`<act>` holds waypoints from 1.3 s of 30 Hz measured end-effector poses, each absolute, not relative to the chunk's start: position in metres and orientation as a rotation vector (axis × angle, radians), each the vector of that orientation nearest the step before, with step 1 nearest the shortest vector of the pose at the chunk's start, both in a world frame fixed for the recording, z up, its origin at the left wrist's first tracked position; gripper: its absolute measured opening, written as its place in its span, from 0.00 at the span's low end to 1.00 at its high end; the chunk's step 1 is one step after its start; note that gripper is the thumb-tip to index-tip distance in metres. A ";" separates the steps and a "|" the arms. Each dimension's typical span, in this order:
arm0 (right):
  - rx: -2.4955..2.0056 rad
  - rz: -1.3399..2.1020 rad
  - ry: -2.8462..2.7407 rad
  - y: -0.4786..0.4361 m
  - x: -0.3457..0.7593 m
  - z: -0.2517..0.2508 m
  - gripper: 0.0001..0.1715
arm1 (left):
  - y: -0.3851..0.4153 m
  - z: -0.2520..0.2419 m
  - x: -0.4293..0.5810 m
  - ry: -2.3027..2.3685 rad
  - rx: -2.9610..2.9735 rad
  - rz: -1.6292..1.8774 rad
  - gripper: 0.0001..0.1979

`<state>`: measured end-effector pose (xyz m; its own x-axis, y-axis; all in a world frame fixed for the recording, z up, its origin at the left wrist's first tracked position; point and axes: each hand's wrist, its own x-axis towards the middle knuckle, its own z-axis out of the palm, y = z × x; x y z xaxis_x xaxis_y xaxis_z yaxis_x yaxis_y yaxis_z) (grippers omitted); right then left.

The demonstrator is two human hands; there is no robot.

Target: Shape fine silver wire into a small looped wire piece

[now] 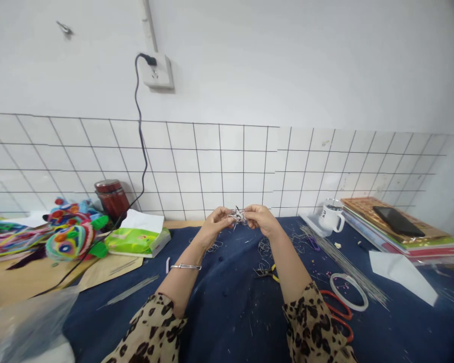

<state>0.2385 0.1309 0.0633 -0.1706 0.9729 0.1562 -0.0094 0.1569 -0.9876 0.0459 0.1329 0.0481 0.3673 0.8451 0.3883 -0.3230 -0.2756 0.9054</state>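
Both my hands are raised over the far part of the blue cloth (227, 302), close together. Between them is a small silvery wire piece (238, 217) with a tangled, openwork look; its exact form is too small to make out. My left hand (216, 222) pinches its left side between thumb and fingers. On its right side, my right hand (263, 219) pinches it in the same way. Loose coils of thin wire (265, 249) lie on the cloth beneath my right forearm, near pliers with yellow handles (275, 275), which that forearm partly hides.
To the right lie a bundle of straight wires (344, 267), a white ring (365, 302), red-handled scissors (340, 305), a mug (331, 217) and a phone (399, 221) on stacked books. At left are a tissue pack (136, 242), colourful yarn toys (73, 242), a dark red flask (111, 196) and a hanging cable (140, 131).
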 end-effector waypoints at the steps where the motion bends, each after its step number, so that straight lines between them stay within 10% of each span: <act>1: -1.012 1.214 -1.412 0.130 0.238 0.064 0.14 | 0.135 0.046 0.046 0.529 1.432 1.245 0.15; 39: -1.018 1.129 -1.636 0.108 0.211 0.082 0.09 | 0.120 0.053 0.025 0.700 1.458 1.295 0.11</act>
